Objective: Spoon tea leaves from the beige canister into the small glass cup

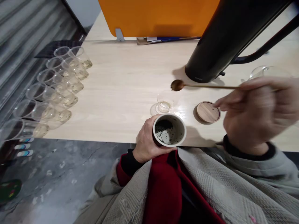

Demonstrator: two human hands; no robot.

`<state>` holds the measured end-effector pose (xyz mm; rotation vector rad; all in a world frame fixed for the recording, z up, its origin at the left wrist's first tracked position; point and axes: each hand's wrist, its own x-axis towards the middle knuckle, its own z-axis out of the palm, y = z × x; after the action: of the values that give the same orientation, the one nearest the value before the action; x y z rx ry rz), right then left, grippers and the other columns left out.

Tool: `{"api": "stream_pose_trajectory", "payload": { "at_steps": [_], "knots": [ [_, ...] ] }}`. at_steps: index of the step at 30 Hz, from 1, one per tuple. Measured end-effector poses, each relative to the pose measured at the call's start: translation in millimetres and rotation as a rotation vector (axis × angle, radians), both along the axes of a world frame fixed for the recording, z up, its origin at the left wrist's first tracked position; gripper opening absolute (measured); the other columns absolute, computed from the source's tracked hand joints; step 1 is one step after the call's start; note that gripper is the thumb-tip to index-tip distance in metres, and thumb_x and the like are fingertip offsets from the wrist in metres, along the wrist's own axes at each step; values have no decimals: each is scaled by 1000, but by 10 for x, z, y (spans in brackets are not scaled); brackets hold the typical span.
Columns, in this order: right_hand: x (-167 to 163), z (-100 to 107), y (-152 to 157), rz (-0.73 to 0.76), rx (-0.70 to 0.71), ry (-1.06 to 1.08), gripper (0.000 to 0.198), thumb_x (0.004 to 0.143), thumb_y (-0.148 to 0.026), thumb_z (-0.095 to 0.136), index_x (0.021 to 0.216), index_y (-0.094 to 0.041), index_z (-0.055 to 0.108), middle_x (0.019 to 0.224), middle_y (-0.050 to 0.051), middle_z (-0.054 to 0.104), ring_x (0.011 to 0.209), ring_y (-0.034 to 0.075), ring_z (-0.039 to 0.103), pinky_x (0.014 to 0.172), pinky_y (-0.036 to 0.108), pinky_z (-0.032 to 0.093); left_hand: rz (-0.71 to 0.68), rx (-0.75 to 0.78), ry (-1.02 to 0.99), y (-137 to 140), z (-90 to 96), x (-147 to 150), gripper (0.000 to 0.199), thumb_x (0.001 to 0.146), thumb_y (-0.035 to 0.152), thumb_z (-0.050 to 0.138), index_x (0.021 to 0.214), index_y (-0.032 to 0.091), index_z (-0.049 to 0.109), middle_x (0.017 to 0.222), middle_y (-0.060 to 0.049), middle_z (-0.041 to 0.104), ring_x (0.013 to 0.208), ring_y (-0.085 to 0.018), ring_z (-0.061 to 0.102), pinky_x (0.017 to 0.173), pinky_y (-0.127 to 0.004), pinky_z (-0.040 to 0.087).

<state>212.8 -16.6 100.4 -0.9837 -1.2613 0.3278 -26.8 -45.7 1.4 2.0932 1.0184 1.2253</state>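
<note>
My left hand (147,140) is wrapped round a pale canister (182,128), tilted so its mouth shows. Dark loose tea leaves (164,126) lie inside, some stuck to the wall. Between the fingers of my right hand (254,109), slightly blurred, is the long thin handle of a brown spoon (177,85). Its bowl is over the table beyond the canister and holds a little dark matter. Just past the canister's rim stands a clear cup (164,104). A round wooden lid (208,112) rests on the table, close to my right fingertips.
Rows of clear cups (56,93) with some pale contents stand at the table's left end. A tall black kettle (217,40) stands at the back right, near a glass vessel (266,72). An orange divider (158,18) runs behind, with papers (168,39) at its foot.
</note>
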Motion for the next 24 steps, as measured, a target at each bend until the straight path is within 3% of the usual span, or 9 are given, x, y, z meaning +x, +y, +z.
{"api": "stream_pose_trajectory", "payload": {
  "at_steps": [3, 5, 10, 15, 19, 24],
  "knots": [
    [-13, -123, 9, 138, -129, -463, 17, 104, -19, 57, 106, -23, 74, 75, -1, 68, 63, 12, 65, 65, 28, 55, 8, 7, 9, -1, 0, 0, 107, 71, 69, 90, 154, 23, 40, 141, -16, 65, 129, -36, 69, 105, -52, 61],
    [8, -174, 15, 166, -138, -570, 19, 105, -18, 55, 107, -23, 73, 75, -1, 68, 62, 11, 64, 63, 28, 55, 15, 18, 8, -2, 0, 2, 107, 71, 69, 90, 153, 23, 40, 140, -16, 65, 128, -35, 69, 105, -51, 61],
    [33, -200, -18, 75, -55, -511, 21, 107, -20, 53, 114, -29, 72, 77, -3, 68, 66, 12, 65, 62, 29, 54, 7, 2, 1, -11, 2, 3, 106, 72, 69, 90, 153, 23, 41, 141, -16, 65, 129, -35, 68, 107, -51, 59],
    [-11, -258, -35, 157, -84, -575, 19, 106, -19, 54, 113, -24, 72, 81, 0, 69, 70, 13, 67, 66, 30, 56, 3, -25, -17, -21, 2, -2, 106, 71, 66, 92, 154, 23, 41, 142, -15, 64, 130, -34, 67, 109, -50, 58],
    [-35, -273, -44, 114, -88, -501, 20, 105, -18, 54, 113, -25, 72, 82, 0, 69, 70, 14, 66, 68, 30, 56, -2, -13, -15, -19, -1, -4, 106, 72, 66, 91, 154, 23, 40, 142, -15, 64, 131, -34, 67, 109, -51, 58],
    [-50, -259, -35, 149, -90, -612, 19, 105, -17, 55, 111, -23, 72, 82, 0, 70, 68, 11, 66, 65, 27, 53, 16, -21, -2, -21, -4, -1, 105, 72, 67, 91, 153, 23, 41, 141, -15, 64, 130, -34, 67, 109, -50, 58]
  ]
}}
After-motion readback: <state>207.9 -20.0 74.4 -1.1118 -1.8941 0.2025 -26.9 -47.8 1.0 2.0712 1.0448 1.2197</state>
